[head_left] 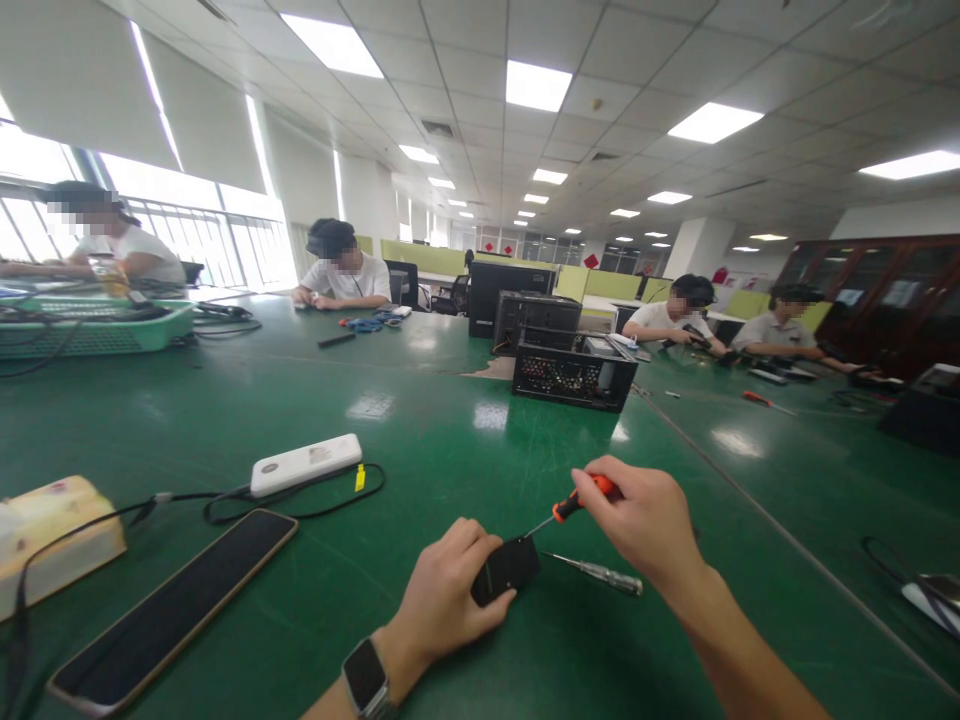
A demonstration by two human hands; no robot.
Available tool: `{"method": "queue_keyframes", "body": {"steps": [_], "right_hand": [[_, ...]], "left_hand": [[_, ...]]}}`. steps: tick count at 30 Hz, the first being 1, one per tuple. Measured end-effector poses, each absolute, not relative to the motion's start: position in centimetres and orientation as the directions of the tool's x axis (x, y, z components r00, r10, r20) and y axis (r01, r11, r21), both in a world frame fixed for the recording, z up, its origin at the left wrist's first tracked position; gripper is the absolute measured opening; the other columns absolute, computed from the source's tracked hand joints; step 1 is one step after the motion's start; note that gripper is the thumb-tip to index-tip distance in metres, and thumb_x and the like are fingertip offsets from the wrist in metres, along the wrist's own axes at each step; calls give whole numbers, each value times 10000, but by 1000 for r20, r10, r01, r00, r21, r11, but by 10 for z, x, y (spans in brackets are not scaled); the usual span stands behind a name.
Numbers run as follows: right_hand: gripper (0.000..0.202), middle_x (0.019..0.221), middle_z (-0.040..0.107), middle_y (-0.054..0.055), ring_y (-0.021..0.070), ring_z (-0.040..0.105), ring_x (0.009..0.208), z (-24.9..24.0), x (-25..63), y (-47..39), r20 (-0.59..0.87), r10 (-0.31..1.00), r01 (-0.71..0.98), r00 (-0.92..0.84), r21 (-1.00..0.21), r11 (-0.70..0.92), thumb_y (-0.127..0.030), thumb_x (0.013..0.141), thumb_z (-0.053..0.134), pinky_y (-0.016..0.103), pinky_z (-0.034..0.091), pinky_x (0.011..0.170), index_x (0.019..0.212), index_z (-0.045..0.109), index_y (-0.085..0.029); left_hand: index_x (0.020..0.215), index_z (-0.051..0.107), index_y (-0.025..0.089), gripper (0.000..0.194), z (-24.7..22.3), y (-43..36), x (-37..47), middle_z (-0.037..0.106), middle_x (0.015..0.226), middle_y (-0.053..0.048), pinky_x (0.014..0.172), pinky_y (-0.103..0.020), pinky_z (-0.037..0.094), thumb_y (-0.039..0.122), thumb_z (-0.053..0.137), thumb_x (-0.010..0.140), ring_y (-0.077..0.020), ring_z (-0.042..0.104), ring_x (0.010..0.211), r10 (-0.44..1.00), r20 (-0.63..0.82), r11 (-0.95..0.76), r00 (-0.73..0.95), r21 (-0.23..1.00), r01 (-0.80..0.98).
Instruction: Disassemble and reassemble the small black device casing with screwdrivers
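The room is a large office with a white panelled ceiling (pixel 465 60) fitted with bright square lights, pale blinds (pixel 202 110) along the left wall and a dark brown glazed wooden cabinet (pixel 885 290) at right. The work surface is a glossy green table (pixel 420 430), scratched and reflecting the lights, with a seam running along its right part.

Count of persons nearby: four co-workers (pixel 360 280), two at left and two at right.

Count of screwdrivers: three. One, with an orange-and-black handle (pixel 568 508), is gripped in the closed fingers of the right hand (pixel 645 515), its shaft directed at the far edge of a small flat black rectangular block (pixel 514 568); contact of the tip cannot be confirmed. One slim screwdriver with a clear handle (pixel 611 578) lies just beside the block, on its right. One red-handled screwdriver (pixel 759 398) lies well apart, at far right.

The block, one in number, is at the table's near middle, clasped between thumb and fingers of the left hand (pixel 450 580).

To the left: one dark-screened smartphone (pixel 180 605), one white oblong device (pixel 307 465) with a black cable, and one green plastic basket (pixel 97 330).
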State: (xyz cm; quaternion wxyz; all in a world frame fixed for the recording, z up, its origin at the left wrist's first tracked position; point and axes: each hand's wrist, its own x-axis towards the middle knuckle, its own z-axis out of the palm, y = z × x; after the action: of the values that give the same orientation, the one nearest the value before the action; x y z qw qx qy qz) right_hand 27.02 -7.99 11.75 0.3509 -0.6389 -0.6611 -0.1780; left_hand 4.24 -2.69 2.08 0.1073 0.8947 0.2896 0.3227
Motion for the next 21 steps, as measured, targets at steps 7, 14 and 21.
{"method": "queue_keyframes", "body": {"steps": [7, 14, 21], "right_hand": [[178, 689, 662, -11, 157, 572, 597, 133, 245, -81, 520, 850, 911, 84, -386, 146, -360, 858, 553, 250, 355, 558, 798, 663, -232], [137, 747, 650, -12, 151, 540, 597, 135, 257, -90, 440, 894, 877, 84, -459, 143, -326, 820, 570, 259, 374, 572, 865, 652, -226], [140, 679, 634, -22, 153, 533, 595, 141, 267, -94, 346, 937, 893, 53, -437, 111, -332, 822, 562, 254, 336, 548, 788, 660, -237]], "left_hand": [[988, 632, 186, 271, 13, -22, 38, 591, 863, -56, 682, -296, 488, 260, 676, 731, -212, 581, 799, 637, 527, -771, 563, 465, 436], [973, 652, 178, 285, 9, -22, 39, 600, 839, -42, 669, -277, 467, 271, 710, 710, -192, 584, 759, 609, 466, -768, 642, 549, 330], [977, 655, 202, 309, 7, -21, 39, 613, 858, -26, 677, -260, 457, 297, 726, 691, -185, 588, 764, 593, 383, -756, 708, 567, 327]]}}
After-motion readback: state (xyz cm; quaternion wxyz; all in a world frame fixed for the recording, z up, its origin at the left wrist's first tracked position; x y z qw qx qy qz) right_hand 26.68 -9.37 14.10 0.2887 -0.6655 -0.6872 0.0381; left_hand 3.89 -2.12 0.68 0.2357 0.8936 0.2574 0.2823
